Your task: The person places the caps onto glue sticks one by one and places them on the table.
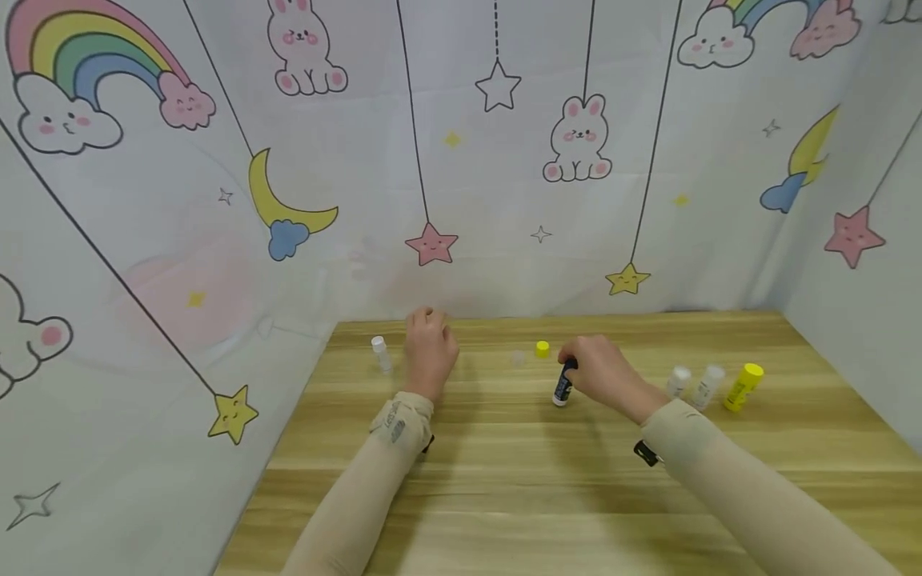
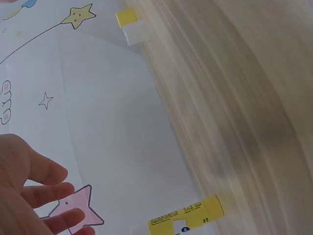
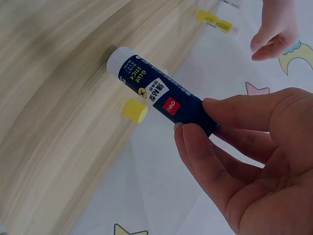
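My right hand (image 1: 603, 370) pinches the upper end of a dark blue glue stick (image 1: 565, 382) between thumb and fingertips. The stick leans a little, its white end (image 3: 119, 59) low over the wooden table. My left hand (image 1: 430, 350) hovers at the table's back left, fingers loosely bent and apart, holding nothing. A yellow-labelled glue stick (image 2: 188, 215) stands close to it, hidden behind the hand in the head view. To its left is a glue stick with a white cap (image 1: 382, 354). Between the hands sit a yellow cap (image 1: 543, 350) and a small clear cap (image 1: 518, 358).
On the right, partly behind my right forearm, stand a white-capped stick (image 1: 678, 381), another pale stick (image 1: 709, 387) and a yellow glue stick (image 1: 743, 387). The wooden table (image 1: 497, 472) meets a printed cloth wall (image 1: 490, 280) at the back.
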{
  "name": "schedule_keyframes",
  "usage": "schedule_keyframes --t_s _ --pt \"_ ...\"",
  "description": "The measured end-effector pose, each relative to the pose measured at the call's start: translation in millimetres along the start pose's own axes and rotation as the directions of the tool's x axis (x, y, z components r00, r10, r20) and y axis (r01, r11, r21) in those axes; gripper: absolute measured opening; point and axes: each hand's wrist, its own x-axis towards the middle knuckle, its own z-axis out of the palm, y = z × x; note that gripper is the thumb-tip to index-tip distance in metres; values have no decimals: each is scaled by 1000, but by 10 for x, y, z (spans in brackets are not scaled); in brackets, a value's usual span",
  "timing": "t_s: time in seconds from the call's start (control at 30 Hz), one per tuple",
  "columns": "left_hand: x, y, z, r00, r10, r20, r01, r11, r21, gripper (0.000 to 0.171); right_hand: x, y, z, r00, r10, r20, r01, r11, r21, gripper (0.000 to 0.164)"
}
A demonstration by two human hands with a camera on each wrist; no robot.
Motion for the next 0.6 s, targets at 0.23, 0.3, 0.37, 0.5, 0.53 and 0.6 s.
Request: schedule_keyframes --t_s 0.23,0.3,0.37,0.5,0.53,0.6 --pt "64 -111 17 997 -74 35 73 997 19 22 -66 67 -61 999 13 38 -12 1000 -11 19" --pt "72 -138 30 995 -91 40 90 996 17 22 -86 91 -79 999 19 45 -18 1000 -14 19" --pt "78 -169 51 994 -106 37 105 994 16 23 -111 123 -96 999 22 48 -21 1000 -22 19" --pt "85 -234 95 990 -137 37 136 990 30 24 -168 175 -137 998 31 48 -29 999 -41 19" --pt "86 -248 106 989 -145 38 144 989 33 24 -181 187 -150 998 39 50 -37 998 -45 19" --pt "88 -285 115 985 -167 48 165 986 38 27 -204 201 -173 998 46 53 -44 998 -49 20"
